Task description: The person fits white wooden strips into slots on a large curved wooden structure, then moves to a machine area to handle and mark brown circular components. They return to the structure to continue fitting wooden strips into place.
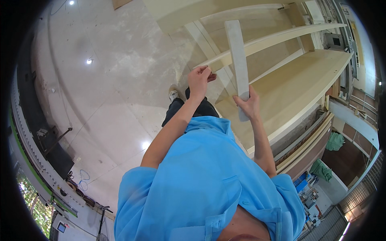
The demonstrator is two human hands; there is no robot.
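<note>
My right hand (249, 103) is closed around the lower end of a long, flat, grey-white strip (238, 56), thumb on one side and fingers on the other. The strip points away from me and crosses over a long pale wooden board (277, 38) that stands on edge. At the near left end of that board, my left hand (199, 83) is closed with its fingers curled at the board's end. Its fingertips are partly hidden. Below the board lies a wide pale panel (297, 84), to the right of my right hand.
Another pale panel (189, 11) juts in at the top. Light crosspieces (205, 40) run beneath the boards. Stacked boards (307, 140) lie at the right, beside green cloth bundles (321, 170). A long dark machine (40, 124) borders the smooth floor (108, 88) at left.
</note>
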